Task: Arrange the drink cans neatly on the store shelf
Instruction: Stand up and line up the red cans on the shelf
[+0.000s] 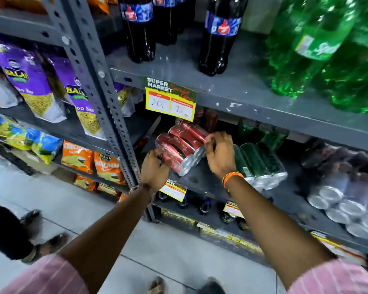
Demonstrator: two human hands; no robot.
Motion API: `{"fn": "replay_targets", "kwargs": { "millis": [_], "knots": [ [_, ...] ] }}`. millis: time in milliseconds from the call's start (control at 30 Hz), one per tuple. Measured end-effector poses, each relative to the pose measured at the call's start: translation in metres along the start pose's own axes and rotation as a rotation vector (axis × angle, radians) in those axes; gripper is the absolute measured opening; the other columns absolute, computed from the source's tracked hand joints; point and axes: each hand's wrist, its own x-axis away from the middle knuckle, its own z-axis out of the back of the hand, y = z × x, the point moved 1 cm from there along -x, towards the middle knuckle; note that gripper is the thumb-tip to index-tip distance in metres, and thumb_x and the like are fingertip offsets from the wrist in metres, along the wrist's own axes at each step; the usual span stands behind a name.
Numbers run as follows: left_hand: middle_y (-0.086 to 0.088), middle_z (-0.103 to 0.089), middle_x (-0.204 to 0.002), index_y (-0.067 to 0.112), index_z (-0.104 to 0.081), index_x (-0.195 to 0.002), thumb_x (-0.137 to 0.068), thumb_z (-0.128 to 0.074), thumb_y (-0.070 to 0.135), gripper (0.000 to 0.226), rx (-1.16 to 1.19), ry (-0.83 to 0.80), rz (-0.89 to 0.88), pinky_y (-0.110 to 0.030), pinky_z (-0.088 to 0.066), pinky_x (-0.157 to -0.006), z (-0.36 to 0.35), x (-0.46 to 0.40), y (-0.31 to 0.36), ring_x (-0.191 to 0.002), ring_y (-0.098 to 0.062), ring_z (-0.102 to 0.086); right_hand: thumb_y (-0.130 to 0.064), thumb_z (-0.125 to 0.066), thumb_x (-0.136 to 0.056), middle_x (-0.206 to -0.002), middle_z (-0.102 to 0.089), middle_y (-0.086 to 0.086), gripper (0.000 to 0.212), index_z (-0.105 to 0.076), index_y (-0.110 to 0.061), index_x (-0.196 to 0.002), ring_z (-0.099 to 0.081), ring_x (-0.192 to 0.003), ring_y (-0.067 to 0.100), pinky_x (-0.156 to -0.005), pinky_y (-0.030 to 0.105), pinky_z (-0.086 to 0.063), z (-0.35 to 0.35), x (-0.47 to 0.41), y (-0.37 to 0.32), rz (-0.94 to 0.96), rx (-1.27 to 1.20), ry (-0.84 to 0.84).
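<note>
A shrink-wrapped pack of red drink cans (182,145) lies on its side on the grey middle shelf (202,181), silver can bottoms facing me. My left hand (155,168) grips the pack's lower left side. My right hand (220,154) pinches the wrap at its upper right corner. Just right of it lies a pack of green cans (261,166), also on its side. More red cans (208,118) stand further back under the shelf above, partly hidden.
Dark cola bottles (220,35) and green soda bottles (319,52) stand on the shelf above. A wrapped pack of dark cans (346,200) lies at the right. Snack bags (32,81) fill the left rack. A price tag (171,99) hangs overhead. Another person's feet (30,234) stand at the left.
</note>
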Motion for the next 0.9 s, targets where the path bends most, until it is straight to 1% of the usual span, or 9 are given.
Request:
{"fn": "replay_targets", "kwargs": {
  "millis": [133, 267, 367, 433, 533, 633, 700, 767, 900],
  "knots": [
    [-0.024, -0.070, -0.117, 0.003, -0.067, -0.114, -0.086, -0.066, 0.028, 0.038, 0.224, -0.007, 0.263, -0.040, -0.050, -0.083, -0.017, -0.030, 0.008, -0.099, -0.037, -0.066, -0.029, -0.054, -0.095, -0.125, -0.065, 0.021, 0.035, -0.063, -0.008, -0.120, -0.057, -0.121, 0.040, -0.104, 0.040, -0.044, -0.019, -0.054, 0.007, -0.186, 0.043, -0.195],
    [-0.025, -0.070, -0.119, -0.002, -0.067, -0.113, -0.066, -0.064, 0.042, 0.064, 0.375, 0.040, 0.387, -0.049, -0.055, -0.097, -0.030, -0.049, 0.012, -0.109, -0.039, -0.068, -0.050, -0.048, -0.098, -0.145, -0.055, 0.017, 0.060, -0.053, -0.005, -0.138, -0.051, -0.135, 0.036, -0.115, 0.042, -0.039, -0.037, -0.094, 0.015, -0.380, -0.055, -0.531],
    [-0.025, -0.070, -0.119, -0.003, -0.067, -0.115, -0.060, -0.068, 0.047, 0.075, 0.436, 0.041, 0.433, -0.051, -0.055, -0.098, -0.036, -0.064, 0.010, -0.111, -0.040, -0.068, -0.041, -0.060, -0.095, -0.134, -0.063, 0.023, 0.053, -0.061, -0.001, -0.130, -0.064, -0.120, 0.037, -0.108, 0.047, -0.049, -0.043, -0.109, 0.016, -0.487, -0.285, -0.649],
    [-0.025, -0.071, -0.119, -0.002, -0.066, -0.113, -0.063, -0.074, 0.040, 0.066, 0.440, 0.024, 0.447, -0.052, -0.056, -0.097, -0.039, -0.073, 0.010, -0.111, -0.040, -0.069, -0.034, -0.067, -0.092, -0.107, -0.074, 0.019, 0.043, -0.067, 0.000, -0.119, -0.074, -0.088, 0.029, -0.088, 0.040, -0.058, -0.048, -0.115, 0.016, -0.462, -0.367, -0.641],
    [-0.016, -0.073, -0.111, 0.014, -0.062, -0.095, -0.062, -0.085, 0.028, 0.043, 0.444, 0.010, 0.473, -0.048, -0.060, -0.089, -0.037, -0.084, 0.004, -0.100, -0.033, -0.073, -0.029, -0.066, -0.093, -0.070, -0.076, 0.001, 0.026, -0.070, -0.005, -0.105, -0.070, -0.049, 0.009, -0.064, 0.027, -0.057, -0.050, -0.115, 0.017, -0.525, -0.466, -0.689],
    [-0.004, -0.073, -0.096, 0.022, -0.060, -0.080, -0.061, -0.089, 0.025, 0.035, 0.362, -0.026, 0.439, -0.033, -0.059, -0.071, -0.024, -0.095, 0.003, -0.083, -0.022, -0.072, -0.029, -0.066, -0.092, -0.107, -0.076, 0.013, 0.041, -0.064, -0.004, -0.125, -0.075, -0.073, 0.017, -0.068, 0.026, -0.060, -0.051, -0.107, 0.019, -0.564, -0.521, -0.655],
    [-0.002, -0.074, -0.096, 0.022, -0.065, -0.083, -0.064, -0.088, 0.021, 0.030, 0.297, -0.098, 0.361, -0.031, -0.059, -0.071, -0.011, -0.103, 0.005, -0.080, -0.017, -0.072, -0.035, -0.070, -0.089, -0.130, -0.067, 0.014, 0.057, -0.056, -0.007, -0.136, -0.071, -0.107, 0.026, -0.094, 0.038, -0.058, -0.049, -0.097, 0.019, -0.556, -0.542, -0.607],
    [-0.004, -0.075, -0.104, 0.018, -0.069, -0.102, -0.065, -0.087, 0.015, 0.042, 0.204, -0.149, 0.267, -0.037, -0.061, -0.080, -0.001, -0.112, 0.008, -0.090, -0.022, -0.074, -0.035, -0.074, -0.086, -0.130, -0.069, 0.009, 0.054, -0.061, -0.013, -0.133, -0.068, -0.116, 0.026, -0.106, 0.045, -0.052, -0.045, -0.085, 0.017, -0.521, -0.575, -0.531],
    [0.007, -0.067, -0.103, 0.024, -0.057, -0.111, -0.065, -0.082, 0.013, 0.053, 0.001, -0.076, 0.041, -0.028, -0.049, -0.084, 0.009, -0.107, 0.013, -0.099, -0.019, -0.063, -0.043, -0.077, -0.079, -0.116, -0.076, 0.005, 0.042, -0.073, -0.018, -0.113, -0.071, -0.108, 0.022, -0.095, 0.035, -0.056, -0.041, -0.051, 0.011, -0.401, -0.398, -0.365]
  ]
}}
